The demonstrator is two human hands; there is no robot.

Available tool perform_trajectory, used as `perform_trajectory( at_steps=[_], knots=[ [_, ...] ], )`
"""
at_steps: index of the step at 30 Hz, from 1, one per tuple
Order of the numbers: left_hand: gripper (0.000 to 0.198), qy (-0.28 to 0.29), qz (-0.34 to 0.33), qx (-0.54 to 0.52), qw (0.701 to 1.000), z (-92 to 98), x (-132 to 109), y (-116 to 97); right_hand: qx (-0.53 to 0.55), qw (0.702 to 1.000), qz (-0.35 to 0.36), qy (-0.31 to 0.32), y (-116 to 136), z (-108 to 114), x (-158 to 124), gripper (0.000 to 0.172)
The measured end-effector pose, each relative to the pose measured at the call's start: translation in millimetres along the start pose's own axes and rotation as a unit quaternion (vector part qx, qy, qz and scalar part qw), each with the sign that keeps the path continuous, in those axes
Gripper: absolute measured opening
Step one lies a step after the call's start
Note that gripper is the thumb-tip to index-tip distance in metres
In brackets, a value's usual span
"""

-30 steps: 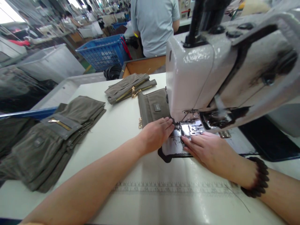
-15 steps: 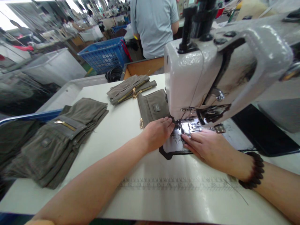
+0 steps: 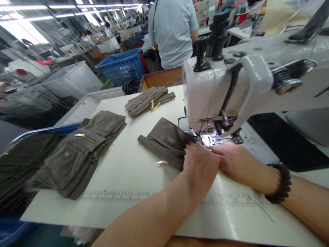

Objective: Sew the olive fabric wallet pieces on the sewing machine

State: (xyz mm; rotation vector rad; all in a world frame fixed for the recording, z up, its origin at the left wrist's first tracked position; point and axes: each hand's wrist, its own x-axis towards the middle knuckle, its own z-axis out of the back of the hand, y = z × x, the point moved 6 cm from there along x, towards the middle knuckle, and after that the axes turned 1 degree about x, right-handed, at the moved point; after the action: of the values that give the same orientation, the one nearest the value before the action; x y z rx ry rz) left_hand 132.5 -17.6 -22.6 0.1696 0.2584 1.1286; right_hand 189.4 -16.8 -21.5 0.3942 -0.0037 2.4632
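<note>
An olive fabric pouch piece (image 3: pixel 164 140) with a small label and a gold zipper pull lies at an angle on the table, its right end at the needle area of the sewing machine (image 3: pixel 203 92). My left hand (image 3: pixel 200 161) is closed on the fabric's near right part, fingers curled by the presser foot (image 3: pixel 209 139). Beside it, my right hand (image 3: pixel 233 157) rests on the machine bed with fingers stretched towards the foot, touching my left hand. Its fingertips are partly hidden. A dark beaded bracelet circles my right wrist.
Folded olive pieces with zippers (image 3: pixel 150 101) lie at the table's back. A larger olive stack (image 3: pixel 84 154) hangs over the left edge, by a blue-rimmed bin. A ruler scale (image 3: pixel 115 195) runs along the tabletop. Beyond stand a blue crate (image 3: pixel 123 67) and a person (image 3: pixel 172 34).
The pouch piece has turned, its zipper edge swinging towards me. My left hand has moved right and nearer me, its fingers now curled on the fabric, close against my right hand. The view has shifted.
</note>
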Motion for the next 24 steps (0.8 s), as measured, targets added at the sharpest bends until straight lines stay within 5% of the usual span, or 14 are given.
perform_trajectory(
  at_steps=[7, 10, 13, 15, 20, 24],
  knots=[
    [0.031, 0.024, -0.003, -0.034, 0.999, 1.4, 2, 2, -0.001, 1.0, -0.001, 0.007, 0, 1, 2, 0.022],
    [0.026, -0.007, -0.126, -0.105, 0.986, 10.4, -15, 23, -0.007, 1.0, -0.009, 0.011, 0, 0, 2, 0.013],
    [0.058, -0.04, -0.142, -0.144, 0.978, 9.7, -40, 60, -0.007, 0.999, -0.009, 0.031, 1, 0, 0, 0.019],
    [0.059, -0.069, -0.147, -0.131, 0.978, 3.9, -56, 70, 0.006, 0.999, 0.007, 0.05, 4, 0, -1, 0.022],
    [0.032, -0.182, -0.188, -0.11, 0.959, 1.5, -78, 34, 0.017, 0.994, 0.072, 0.08, 11, 5, -6, 0.018],
    [0.038, -0.168, -0.157, -0.128, 0.965, 0.1, -74, 22, 0.024, 0.99, 0.112, 0.084, 13, 8, -7, 0.018]
  ],
)
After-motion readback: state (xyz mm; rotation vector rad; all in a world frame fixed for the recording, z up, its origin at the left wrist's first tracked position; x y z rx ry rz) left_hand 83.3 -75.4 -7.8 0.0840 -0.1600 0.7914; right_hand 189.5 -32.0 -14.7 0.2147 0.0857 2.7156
